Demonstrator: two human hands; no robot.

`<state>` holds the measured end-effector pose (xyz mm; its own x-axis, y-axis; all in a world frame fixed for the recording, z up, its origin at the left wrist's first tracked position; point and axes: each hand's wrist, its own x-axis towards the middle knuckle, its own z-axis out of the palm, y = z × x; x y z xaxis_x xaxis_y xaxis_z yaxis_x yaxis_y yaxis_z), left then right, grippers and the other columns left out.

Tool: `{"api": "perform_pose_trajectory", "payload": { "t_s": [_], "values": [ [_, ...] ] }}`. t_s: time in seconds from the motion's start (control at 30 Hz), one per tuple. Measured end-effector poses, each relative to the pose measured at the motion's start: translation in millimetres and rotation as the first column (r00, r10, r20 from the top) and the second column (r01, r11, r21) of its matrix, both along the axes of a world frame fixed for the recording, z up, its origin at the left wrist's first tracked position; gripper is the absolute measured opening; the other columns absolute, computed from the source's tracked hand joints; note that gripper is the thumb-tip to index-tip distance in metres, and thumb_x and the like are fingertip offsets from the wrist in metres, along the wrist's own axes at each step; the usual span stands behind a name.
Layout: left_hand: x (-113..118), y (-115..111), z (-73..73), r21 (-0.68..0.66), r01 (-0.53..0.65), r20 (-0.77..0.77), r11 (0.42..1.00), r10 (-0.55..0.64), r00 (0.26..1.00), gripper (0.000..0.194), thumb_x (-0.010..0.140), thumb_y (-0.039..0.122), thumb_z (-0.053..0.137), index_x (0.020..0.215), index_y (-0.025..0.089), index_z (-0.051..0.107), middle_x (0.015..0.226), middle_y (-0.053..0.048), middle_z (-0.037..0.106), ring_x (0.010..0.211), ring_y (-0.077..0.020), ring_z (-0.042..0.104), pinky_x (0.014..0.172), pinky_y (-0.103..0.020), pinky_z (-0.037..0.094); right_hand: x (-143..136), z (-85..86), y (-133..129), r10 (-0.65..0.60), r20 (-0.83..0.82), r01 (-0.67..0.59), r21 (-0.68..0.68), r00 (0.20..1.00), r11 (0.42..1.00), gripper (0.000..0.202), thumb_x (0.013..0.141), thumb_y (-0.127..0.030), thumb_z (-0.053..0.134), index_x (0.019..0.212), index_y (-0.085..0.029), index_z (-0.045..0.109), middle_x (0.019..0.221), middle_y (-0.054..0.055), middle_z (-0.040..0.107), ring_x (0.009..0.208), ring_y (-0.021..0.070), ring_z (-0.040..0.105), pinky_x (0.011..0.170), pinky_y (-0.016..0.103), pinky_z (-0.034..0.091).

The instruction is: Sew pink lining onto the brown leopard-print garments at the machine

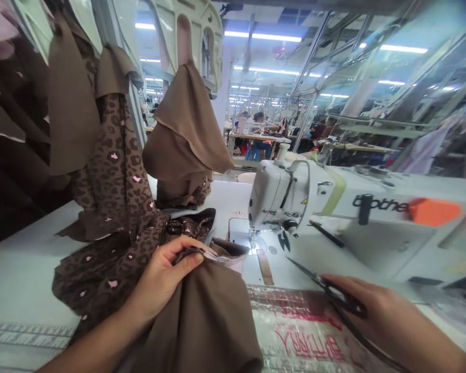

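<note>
My left hand [166, 272] is closed, with thumb and fingers pinching the edge of a brown fabric piece [213, 311]. Leopard-print fabric [116, 259] with pink spots lies beside and behind that hand. The pinched edge, with a pale layer showing, reaches close to the sewing machine's needle area [254, 241]. My right hand [380, 311], somewhat blurred, is wrapped around the dark handles of a pair of scissors [314, 277]. Their pointed tip is directed left toward the machine's needle plate, apart from the fabric. A small brown strip [264, 267] lies on the machine bed between the hands.
The white sewing machine [318, 191] stands at the right, with an orange piece [435, 212] on its arm. Brown fabric [188, 124] hangs from a pale hanger-like clamp [194, 31]. A measuring tape [27, 331] runs along the table's front. Other people work in the background.
</note>
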<state>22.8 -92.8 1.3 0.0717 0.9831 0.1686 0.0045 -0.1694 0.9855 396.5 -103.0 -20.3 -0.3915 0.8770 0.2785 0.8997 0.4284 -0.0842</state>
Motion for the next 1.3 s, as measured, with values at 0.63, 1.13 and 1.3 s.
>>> {"api": "perform_pose_trajectory", "payload": {
  "t_s": [0.63,1.13,1.3],
  "values": [
    [-92.3,-8.1,71.9,0.233,-0.484,-0.128,0.844,0.520,0.845,0.020,0.074,0.032,0.070,0.075,0.017,0.056,0.066,0.007,0.056,0.063,-0.0083,0.047,0.058,-0.014,0.036,-183.4,53.8,21.4,0.398,-0.788,-0.820,-0.222,0.469,0.527,0.051,0.082,-0.067,0.049,0.077,-0.017,0.059,0.072,0.002,0.053,0.071,0.0159,0.052,0.062,0.025,0.043],
    [-140.9,16.0,87.4,0.263,-0.617,-0.141,0.742,0.662,0.736,0.015,0.081,0.028,0.058,0.081,0.015,0.050,0.067,0.010,0.052,0.059,-0.0043,0.045,0.061,-0.012,0.036,-191.6,88.9,29.9,0.651,-0.430,-0.731,-0.031,0.626,0.682,0.036,0.093,-0.045,0.048,0.068,-0.021,0.057,0.075,0.004,0.063,0.085,0.0200,0.057,0.078,0.032,0.049],
    [-151.3,22.2,75.2,0.281,-0.591,-0.441,0.756,0.649,0.620,0.015,0.076,0.024,0.064,0.069,0.013,0.057,0.053,0.010,0.046,0.056,-0.0062,0.039,0.058,-0.012,0.025,-188.0,35.6,62.9,0.190,-0.722,-0.610,-0.379,0.666,0.696,0.047,0.085,-0.059,0.052,0.060,-0.020,0.046,0.061,-0.001,0.050,0.065,0.0158,0.055,0.066,0.030,0.048]
  ]
}}
